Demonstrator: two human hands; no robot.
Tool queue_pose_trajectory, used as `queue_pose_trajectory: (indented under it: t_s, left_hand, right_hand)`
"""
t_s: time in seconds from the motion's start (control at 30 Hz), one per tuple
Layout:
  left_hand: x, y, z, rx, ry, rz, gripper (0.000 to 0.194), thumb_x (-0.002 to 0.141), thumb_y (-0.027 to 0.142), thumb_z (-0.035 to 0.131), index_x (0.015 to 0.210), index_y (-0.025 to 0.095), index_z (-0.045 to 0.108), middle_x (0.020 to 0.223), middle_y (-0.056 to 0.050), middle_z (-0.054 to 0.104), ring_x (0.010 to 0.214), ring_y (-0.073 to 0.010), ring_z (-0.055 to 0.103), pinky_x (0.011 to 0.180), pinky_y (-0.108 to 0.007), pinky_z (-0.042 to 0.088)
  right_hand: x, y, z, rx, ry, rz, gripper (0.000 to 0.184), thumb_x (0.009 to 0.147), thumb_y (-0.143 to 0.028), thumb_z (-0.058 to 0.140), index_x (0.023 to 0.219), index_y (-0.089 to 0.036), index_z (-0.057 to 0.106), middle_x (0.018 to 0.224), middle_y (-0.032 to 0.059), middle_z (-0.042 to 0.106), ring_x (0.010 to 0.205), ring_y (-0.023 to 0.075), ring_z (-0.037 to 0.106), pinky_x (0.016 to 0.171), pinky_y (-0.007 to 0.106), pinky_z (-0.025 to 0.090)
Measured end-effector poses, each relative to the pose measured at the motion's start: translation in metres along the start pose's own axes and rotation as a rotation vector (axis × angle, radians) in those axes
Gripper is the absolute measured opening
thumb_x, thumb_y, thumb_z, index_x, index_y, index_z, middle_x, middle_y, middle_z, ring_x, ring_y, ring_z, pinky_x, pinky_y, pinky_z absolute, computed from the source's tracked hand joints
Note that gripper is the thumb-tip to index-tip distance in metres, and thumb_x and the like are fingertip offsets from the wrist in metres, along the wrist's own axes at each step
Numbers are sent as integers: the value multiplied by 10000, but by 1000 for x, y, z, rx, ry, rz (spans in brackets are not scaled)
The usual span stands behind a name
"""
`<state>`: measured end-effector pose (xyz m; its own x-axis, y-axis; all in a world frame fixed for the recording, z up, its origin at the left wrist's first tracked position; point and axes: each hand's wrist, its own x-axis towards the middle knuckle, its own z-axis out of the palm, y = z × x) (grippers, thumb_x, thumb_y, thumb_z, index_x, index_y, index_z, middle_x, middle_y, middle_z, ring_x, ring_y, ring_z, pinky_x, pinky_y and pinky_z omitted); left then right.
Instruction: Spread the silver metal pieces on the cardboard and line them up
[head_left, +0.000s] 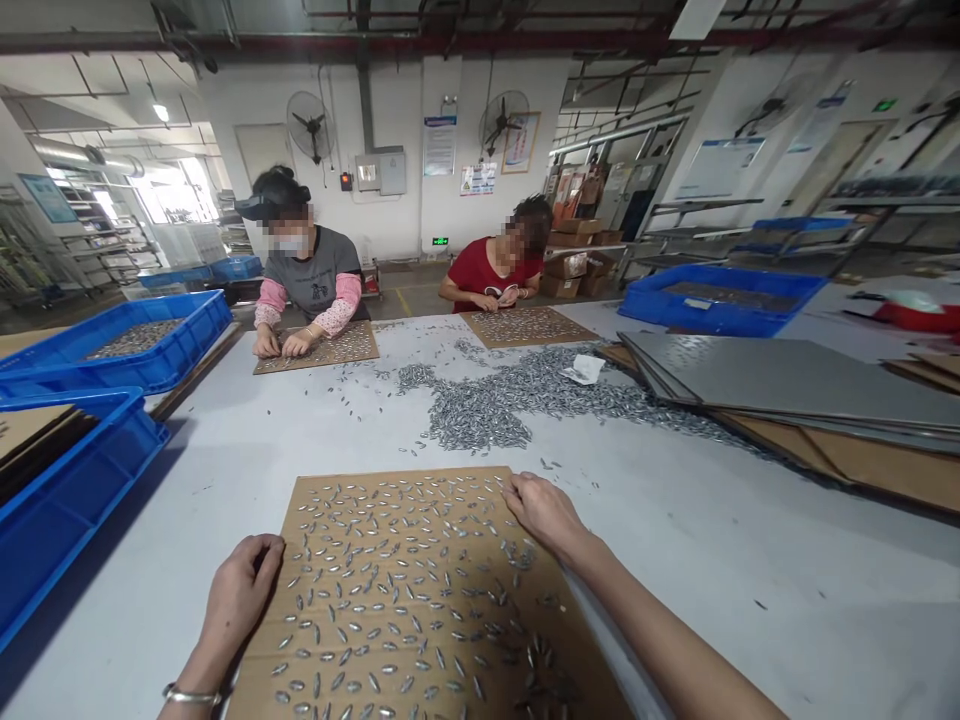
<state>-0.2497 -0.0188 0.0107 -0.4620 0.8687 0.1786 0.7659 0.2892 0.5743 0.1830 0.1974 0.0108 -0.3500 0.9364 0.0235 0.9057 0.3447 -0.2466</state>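
In front of me lies a brown cardboard sheet [264, 632], dotted with many small silvery spindle-shaped metal pieces [416, 624]. They are spread apart over most of it and bunch up toward the lower right. My left hand [238, 592], with a metal bangle at the wrist, is closed at the sheet's left edge, thumb against forefinger. At the far right corner, my right hand [546, 510] has its fingers curled on the cardboard's edge. The undersides of both grips are hidden. A large heap of the same metal pieces [480, 415] lies beyond the sheet.
Blue plastic trays [82, 500] stand at the left, and another blue tray [720, 318] at the back right. Stacked grey boards [787, 375] occupy the right side. Across the white table [675, 560], two co-workers [311, 275] bend over cardboard sheets. A white scrap [585, 369] rests on the heap.
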Motion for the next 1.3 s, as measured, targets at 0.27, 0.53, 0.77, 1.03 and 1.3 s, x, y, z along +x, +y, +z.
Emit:
queue_pose_trajectory:
  t_s: [0.27, 0.53, 0.77, 1.03, 1.3]
  left_hand:
    - [2, -3, 4, -13, 4, 20, 421, 895, 583, 478, 892, 239, 720, 986, -73, 777, 884, -264, 715, 832, -372, 561]
    - [-1, -1, 3, -10, 11, 33, 417, 905, 569, 468, 886, 244, 728, 978, -71, 776, 861, -254, 716, 798, -355, 569]
    - [-1, 2, 1, -13, 6, 13, 421, 893, 580, 477, 877, 243, 730, 984, -67, 778, 848, -255, 723, 779, -348, 584]
    - [1, 4, 0, -4, -9, 6, 406, 887, 569, 477, 866, 247, 722, 990, -57, 779, 872, -254, 726, 814, -345, 570]
    - [0, 5, 0, 1, 14, 25, 400, 899, 559, 474, 867, 250, 725, 979, -51, 782, 852, -252, 726, 814, -353, 573]
  right_hand:
    - [-13, -15, 6, 81, -20, -32, 217, 991, -276, 493, 901, -191, 671, 973, 77, 712, 925, 199, 641, 756, 264, 356]
    - [-5, -23, 7, 21, -55, 56, 257, 987, -226, 414, 844, -181, 623, 921, 106, 714, 840, 200, 648, 672, 272, 329]
    - [-17, -8, -7, 66, 28, 97, 262, 995, -259, 393, 845, -204, 600, 968, 94, 719, 876, 197, 648, 732, 271, 370]
    - [-48, 17, 3, 185, -51, -87, 254, 968, -322, 415, 907, -235, 646, 972, 65, 700, 915, 212, 645, 805, 298, 420]
    - [-27, 5, 6, 110, -66, -33, 200, 920, -185, 447, 833, -195, 627, 921, 69, 686, 875, 193, 626, 767, 274, 385]
